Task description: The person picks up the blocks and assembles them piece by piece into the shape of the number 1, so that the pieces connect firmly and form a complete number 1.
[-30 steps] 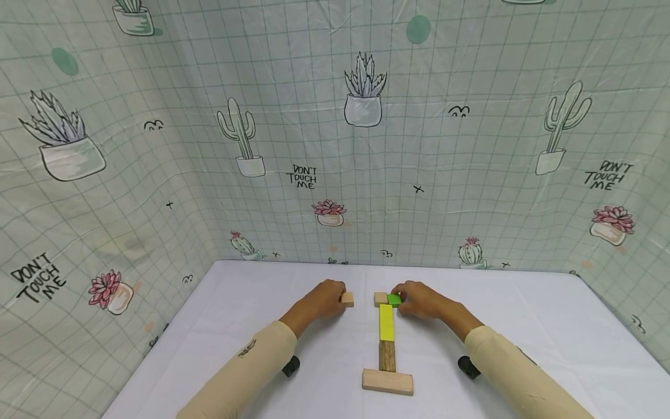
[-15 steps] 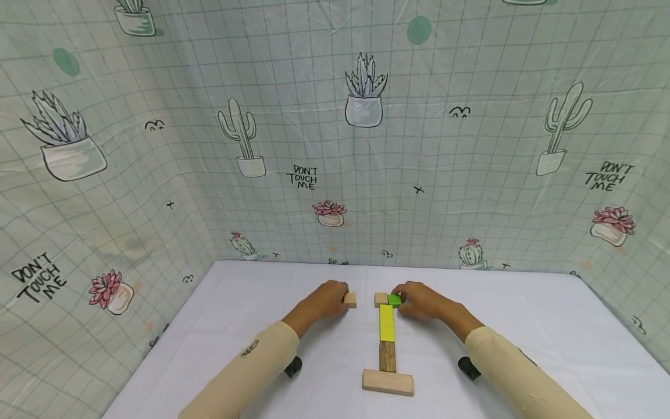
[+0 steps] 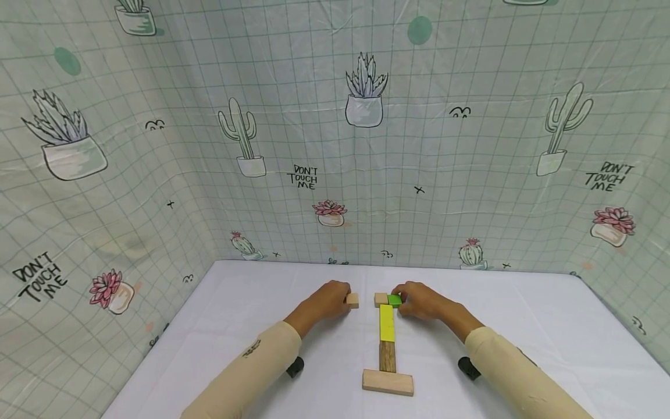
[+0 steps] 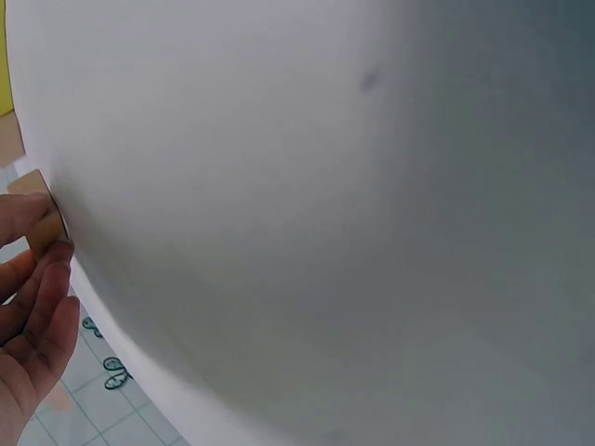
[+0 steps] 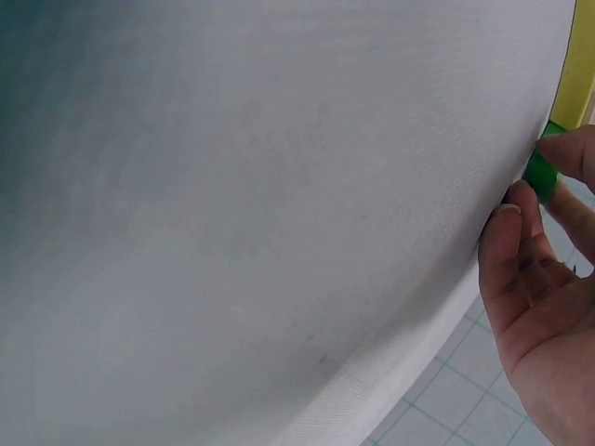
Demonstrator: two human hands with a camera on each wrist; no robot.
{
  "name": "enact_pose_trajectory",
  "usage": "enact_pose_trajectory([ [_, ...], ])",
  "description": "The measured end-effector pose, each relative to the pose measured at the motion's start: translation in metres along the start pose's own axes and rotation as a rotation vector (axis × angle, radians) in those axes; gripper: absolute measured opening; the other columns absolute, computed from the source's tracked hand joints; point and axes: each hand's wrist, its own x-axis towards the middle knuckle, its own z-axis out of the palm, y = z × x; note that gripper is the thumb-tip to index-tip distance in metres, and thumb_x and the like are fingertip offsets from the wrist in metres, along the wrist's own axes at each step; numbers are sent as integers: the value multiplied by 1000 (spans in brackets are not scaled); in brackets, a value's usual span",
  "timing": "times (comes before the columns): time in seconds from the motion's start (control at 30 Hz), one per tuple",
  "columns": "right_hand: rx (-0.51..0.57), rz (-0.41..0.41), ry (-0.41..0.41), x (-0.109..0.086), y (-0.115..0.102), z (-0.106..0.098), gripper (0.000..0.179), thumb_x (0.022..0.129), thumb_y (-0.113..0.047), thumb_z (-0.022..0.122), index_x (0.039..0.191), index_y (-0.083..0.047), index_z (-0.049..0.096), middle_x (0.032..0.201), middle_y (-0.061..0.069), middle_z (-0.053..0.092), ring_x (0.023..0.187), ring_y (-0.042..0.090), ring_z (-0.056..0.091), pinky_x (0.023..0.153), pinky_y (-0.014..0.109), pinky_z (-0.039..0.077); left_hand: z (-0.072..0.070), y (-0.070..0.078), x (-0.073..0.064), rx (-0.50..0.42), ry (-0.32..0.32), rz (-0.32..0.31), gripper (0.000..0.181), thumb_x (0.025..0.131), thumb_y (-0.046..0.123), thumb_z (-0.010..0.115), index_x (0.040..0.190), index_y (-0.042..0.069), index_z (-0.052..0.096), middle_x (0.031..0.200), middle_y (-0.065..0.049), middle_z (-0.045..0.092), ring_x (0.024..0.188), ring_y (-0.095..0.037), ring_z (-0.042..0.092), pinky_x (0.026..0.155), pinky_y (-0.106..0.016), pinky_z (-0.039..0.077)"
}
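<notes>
My left hand (image 3: 330, 299) pinches a small plain wooden block (image 3: 353, 300) between thumb and fingers, low at the table. In the left wrist view the same wooden block (image 4: 46, 234) shows at the left edge. A gap separates it from a second plain wooden block (image 3: 380, 299). Touching that one's right side is a green block (image 3: 394, 300), which my right hand (image 3: 421, 300) grips by thumb and fingers; the right wrist view also shows the green block (image 5: 540, 177). From this pair a yellow block (image 3: 387, 323) runs toward me.
A dark brown wooden block (image 3: 387, 356) continues the line below the yellow one. Across its near end lies a longer pale wooden block (image 3: 388, 382). All sit on a white-covered table (image 3: 335, 361). A cactus-print cloth (image 3: 398, 151) rises behind and at the sides.
My left hand has slid slightly to the right with its wooden block, narrowing the gap to the second plain block. My right hand and the other blocks stay in place.
</notes>
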Motion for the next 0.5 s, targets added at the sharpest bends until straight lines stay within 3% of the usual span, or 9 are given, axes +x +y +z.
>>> enact_pose_trajectory([
  [0.5,10,15,2,0,0,0,38,85,-8,73,122,-6,66,104,6,64,97,21,59,91,45,51,0,8,4,-9,-20,-22,23,94,16,71,112,2,67,94,-3,69,78,-9,57,75,-25,52],
])
